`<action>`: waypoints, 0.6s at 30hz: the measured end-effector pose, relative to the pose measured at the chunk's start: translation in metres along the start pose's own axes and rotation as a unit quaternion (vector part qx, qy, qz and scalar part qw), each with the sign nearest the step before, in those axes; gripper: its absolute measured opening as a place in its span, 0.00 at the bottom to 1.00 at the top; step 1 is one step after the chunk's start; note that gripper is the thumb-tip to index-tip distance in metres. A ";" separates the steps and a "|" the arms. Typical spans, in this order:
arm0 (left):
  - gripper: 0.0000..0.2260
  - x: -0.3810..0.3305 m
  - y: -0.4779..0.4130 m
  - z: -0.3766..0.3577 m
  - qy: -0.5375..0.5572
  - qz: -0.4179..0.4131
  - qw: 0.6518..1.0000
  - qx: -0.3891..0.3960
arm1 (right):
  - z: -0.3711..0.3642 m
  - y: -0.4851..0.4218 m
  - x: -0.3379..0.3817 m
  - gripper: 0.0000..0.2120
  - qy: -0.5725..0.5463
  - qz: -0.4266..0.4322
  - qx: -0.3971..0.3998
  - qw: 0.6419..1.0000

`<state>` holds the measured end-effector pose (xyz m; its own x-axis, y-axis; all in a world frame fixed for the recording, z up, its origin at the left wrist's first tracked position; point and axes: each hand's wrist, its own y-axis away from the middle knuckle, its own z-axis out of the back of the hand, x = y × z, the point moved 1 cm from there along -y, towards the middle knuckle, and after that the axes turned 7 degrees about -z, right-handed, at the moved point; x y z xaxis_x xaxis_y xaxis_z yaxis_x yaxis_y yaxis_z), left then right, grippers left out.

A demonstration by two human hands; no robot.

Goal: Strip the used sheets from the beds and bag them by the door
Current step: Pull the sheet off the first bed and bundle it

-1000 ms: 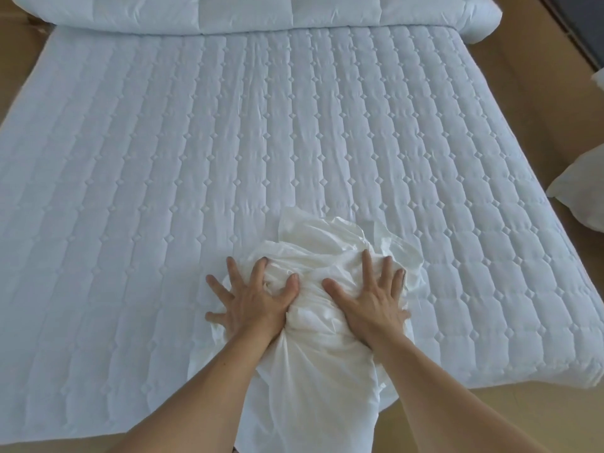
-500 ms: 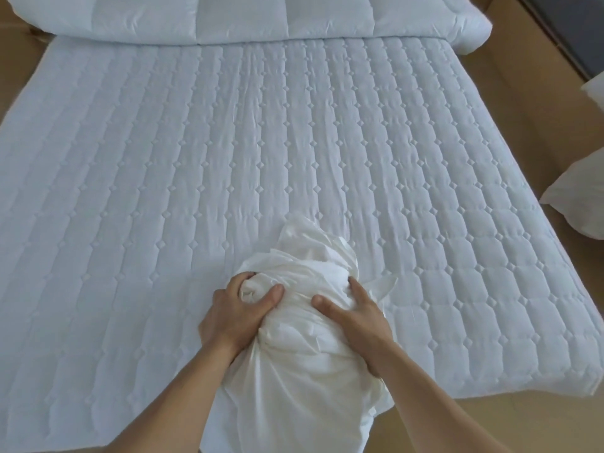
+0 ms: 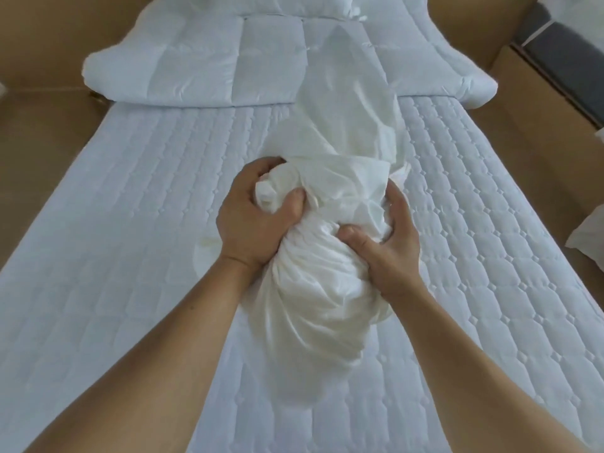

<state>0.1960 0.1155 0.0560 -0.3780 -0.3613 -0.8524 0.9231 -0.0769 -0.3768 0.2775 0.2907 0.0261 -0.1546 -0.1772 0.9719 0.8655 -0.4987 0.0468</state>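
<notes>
A bunched white sheet [image 3: 327, 289] is gathered into a bundle above the bare quilted mattress pad [image 3: 130, 223]. My left hand [image 3: 251, 220] grips the bundle's left side, fingers curled into the cloth. On the bundle's right side my right hand [image 3: 389, 246] clutches it, thumb pressed into the folds. A loose end of the sheet rises behind the hands toward the head of the bed.
A folded white duvet [image 3: 196, 60] lies across the head of the bed. Brown floor [image 3: 539, 142] runs along both sides. White cloth [image 3: 588, 240] lies at the right edge. A dark piece of furniture [image 3: 562, 53] stands at the top right.
Both hands went from pressing flat on the sheet to closing on it, and the bundle has come up off the mattress. The view has tilted up toward the head of the bed.
</notes>
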 end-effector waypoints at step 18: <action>0.17 0.137 0.133 -0.005 -0.200 0.261 0.929 0.172 | -0.049 0.053 -0.095 0.31 0.470 0.165 0.056 0.865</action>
<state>0.2668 0.0607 -0.1125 0.1198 -0.7441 -0.6573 0.9672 -0.0620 0.2465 0.3146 0.2394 -0.0753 -0.1631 -0.9325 0.3223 0.9691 -0.2126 -0.1248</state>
